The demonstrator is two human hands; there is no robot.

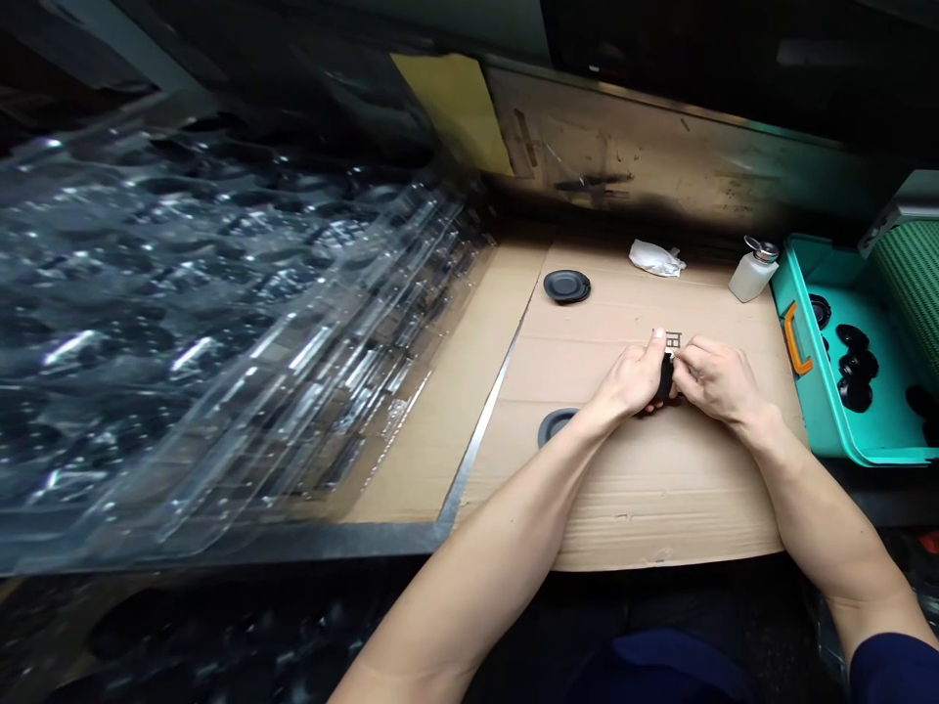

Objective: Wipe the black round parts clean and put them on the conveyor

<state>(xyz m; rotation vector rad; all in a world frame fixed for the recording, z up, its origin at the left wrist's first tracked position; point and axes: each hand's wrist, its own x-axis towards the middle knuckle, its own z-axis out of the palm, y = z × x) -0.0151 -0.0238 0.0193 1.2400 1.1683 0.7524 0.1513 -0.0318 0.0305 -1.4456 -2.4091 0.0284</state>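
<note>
My left hand [635,379] is closed around a small black part [666,377], its thumb pointing up along the part's edge. From the other side my right hand [713,379] pinches at the top of the same part, where a small whitish bit shows between the fingertips. What that bit is, I cannot make out. Beyond the left hand lies a black oval disc-like part [567,286], apparently with another under it. A second dark oval part [556,426] rests beside my left forearm, which partly covers it.
Stacked clear plastic trays [242,323] fill the left side. Cardboard [631,533] covers the bench. At the back are a crumpled white wipe [655,258] and a pump-top bottle [753,272]. On the right, a teal bin [891,458] with an orange handle holds several black parts [857,366].
</note>
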